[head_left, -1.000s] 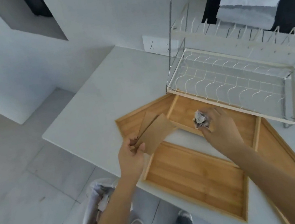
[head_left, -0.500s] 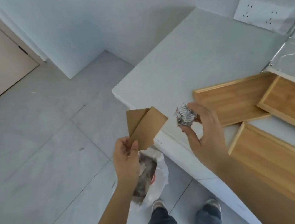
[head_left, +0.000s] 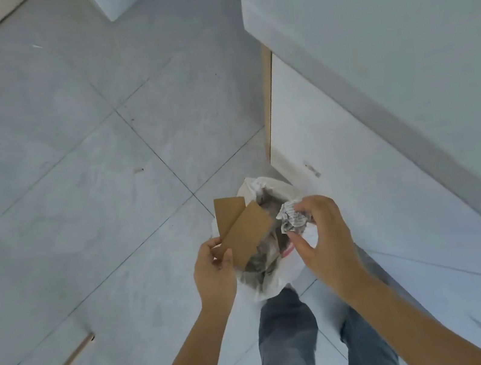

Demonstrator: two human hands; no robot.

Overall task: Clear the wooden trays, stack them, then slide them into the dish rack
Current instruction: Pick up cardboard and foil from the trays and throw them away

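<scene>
The view has swung from the counter down to the floor. Left hand (head_left: 214, 274) pinches cardboard pieces (head_left: 242, 229); right hand (head_left: 320, 232) clamps a paper wad (head_left: 291, 220), both over the bin bag (head_left: 279, 271). Released off-centre, scraps could miss. The trays are out of view.

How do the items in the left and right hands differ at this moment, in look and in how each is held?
The cardboard pieces in the left hand are flat, plain brown and straight-edged; the crumpled paper ball in the right hand is white with print, wadded into a lump. The cardboard is pinched at one end and fans upward; the ball sits at the fingertips. Both are over the white trash bag on the floor.
</scene>
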